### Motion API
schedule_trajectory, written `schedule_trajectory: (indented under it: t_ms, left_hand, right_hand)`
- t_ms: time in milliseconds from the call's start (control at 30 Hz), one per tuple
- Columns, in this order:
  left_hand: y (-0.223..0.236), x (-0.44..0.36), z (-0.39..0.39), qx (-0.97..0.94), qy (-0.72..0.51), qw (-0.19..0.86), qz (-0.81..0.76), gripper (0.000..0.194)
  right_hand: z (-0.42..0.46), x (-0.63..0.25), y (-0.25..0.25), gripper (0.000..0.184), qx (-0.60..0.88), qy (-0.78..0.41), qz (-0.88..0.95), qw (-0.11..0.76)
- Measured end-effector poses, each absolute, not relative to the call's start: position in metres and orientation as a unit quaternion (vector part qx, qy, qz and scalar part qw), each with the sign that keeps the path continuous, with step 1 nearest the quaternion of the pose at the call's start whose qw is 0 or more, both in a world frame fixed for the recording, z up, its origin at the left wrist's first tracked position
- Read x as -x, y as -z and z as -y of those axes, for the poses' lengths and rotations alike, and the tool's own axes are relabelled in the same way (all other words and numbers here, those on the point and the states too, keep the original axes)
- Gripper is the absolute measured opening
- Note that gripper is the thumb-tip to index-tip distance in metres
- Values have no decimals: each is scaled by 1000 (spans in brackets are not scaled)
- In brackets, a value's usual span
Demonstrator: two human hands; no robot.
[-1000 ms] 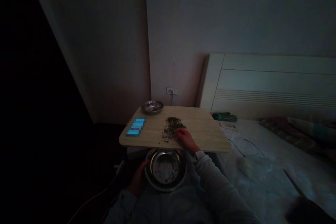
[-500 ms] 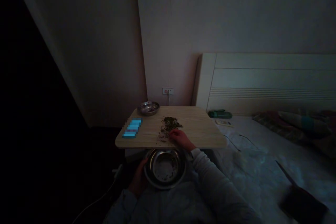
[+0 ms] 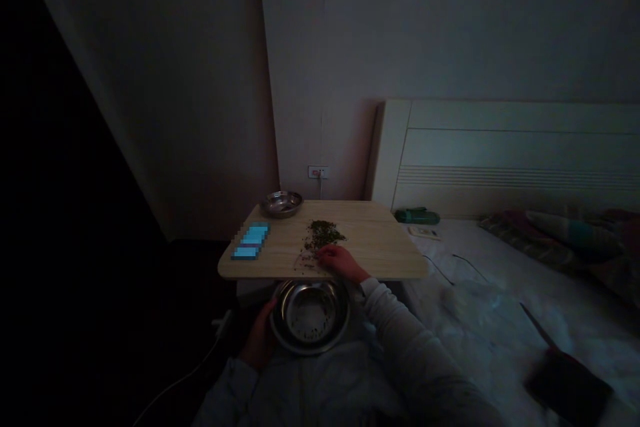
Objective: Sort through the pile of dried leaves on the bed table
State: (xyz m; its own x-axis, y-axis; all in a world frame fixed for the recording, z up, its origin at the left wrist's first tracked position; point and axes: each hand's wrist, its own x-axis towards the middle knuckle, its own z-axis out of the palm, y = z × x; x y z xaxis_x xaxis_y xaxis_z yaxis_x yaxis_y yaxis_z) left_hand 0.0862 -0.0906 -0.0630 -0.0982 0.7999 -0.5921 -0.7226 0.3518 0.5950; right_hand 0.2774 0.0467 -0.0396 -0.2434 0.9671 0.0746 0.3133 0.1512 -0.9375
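A small pale wooden table (image 3: 380, 240) stands before me, with a loose heap of small dark green bits (image 3: 323, 232) near its middle. At the near edge of this heap is my right hand (image 3: 343, 261), its fingers drawn together over scattered bits. What lies between the fingertips is too small and dim to make out. Below the table edge, over my lap, a steel bowl (image 3: 345, 323) is tilted towards me, with small dark bits along its inside. My left hand (image 3: 260, 337) grips its left rim.
A second steel bowl (image 3: 283, 211) sits at the table's back left corner, and a lit, blurred-out phone (image 3: 251, 241) lies in front of it. To the right is a bed with a green bottle (image 3: 417, 216), a white remote (image 3: 425, 233) and a dark object (image 3: 570, 383).
My right hand has shifted slightly left along the near side of the heap. The bits in the steel bowl have shifted along its bottom, and my view has turned slightly right.
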Motion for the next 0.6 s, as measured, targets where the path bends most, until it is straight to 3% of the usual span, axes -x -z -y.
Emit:
schedule_trajectory:
  t_ms: [600]
  left_hand:
    - [62, -86, 89, -42, -571, 667, -477, 42]
  right_hand:
    - [-59, -272, 42, 21, 486, -428, 680, 343]
